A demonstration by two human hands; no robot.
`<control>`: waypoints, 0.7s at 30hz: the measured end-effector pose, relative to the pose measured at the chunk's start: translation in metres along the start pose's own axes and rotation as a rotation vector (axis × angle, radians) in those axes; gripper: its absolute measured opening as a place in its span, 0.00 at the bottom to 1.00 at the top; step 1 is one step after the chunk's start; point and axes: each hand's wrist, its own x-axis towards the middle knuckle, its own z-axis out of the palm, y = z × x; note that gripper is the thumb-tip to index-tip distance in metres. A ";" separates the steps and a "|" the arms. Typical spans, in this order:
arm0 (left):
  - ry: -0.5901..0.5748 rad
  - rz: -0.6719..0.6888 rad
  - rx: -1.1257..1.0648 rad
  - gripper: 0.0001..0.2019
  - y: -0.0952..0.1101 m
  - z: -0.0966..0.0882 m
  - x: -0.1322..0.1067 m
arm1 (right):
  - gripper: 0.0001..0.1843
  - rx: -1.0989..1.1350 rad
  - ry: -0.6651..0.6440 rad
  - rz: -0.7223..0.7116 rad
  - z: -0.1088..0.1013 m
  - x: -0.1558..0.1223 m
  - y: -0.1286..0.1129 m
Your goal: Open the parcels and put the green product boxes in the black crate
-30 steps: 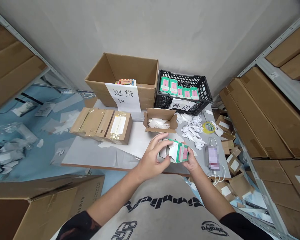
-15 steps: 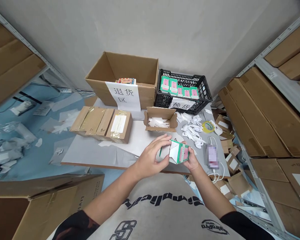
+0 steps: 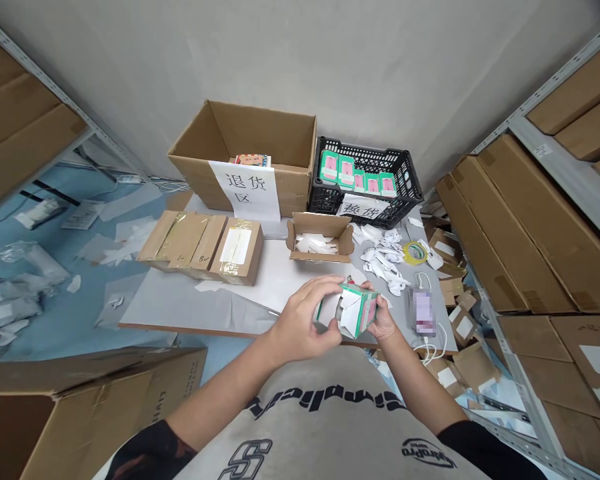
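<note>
Between my hands, above the table's front edge, is a small green, white and pink carton [image 3: 353, 312], its flapped end facing left. My right hand [image 3: 383, 321] grips its right end. The fingers and thumb of my left hand [image 3: 310, 320] pinch the white end flap. What lies inside the carton cannot be made out. Just beyond it stands an open brown box [image 3: 320, 256] with white paper scraps inside. Similar green and pink cartons [image 3: 347, 172] stand in the black crate [image 3: 405, 200] at the back.
A large cardboard box [image 3: 200, 177] with a paper sign stands at the back, several taped parcels [image 3: 195, 243] to its front left. Crumpled white strips [image 3: 385, 260], a yellow tape roll [image 3: 415, 252] and a cabled phone [image 3: 423, 312] lie to the right. Shelves of boxes [image 3: 520, 220] flank the table.
The carton has been turned so its flapped end shows more, and the flap is folded further out. Both hands have stayed on it. The view has shifted slightly.
</note>
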 end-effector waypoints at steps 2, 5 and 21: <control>-0.014 0.026 -0.009 0.29 0.000 -0.002 0.000 | 0.25 0.008 -0.022 0.014 0.002 -0.001 -0.001; -0.056 0.062 -0.036 0.29 0.001 -0.008 0.001 | 0.25 0.016 -0.044 0.035 0.005 -0.003 -0.001; -0.228 0.204 0.125 0.31 -0.005 -0.026 0.004 | 0.26 0.044 -0.014 0.051 0.010 -0.005 -0.001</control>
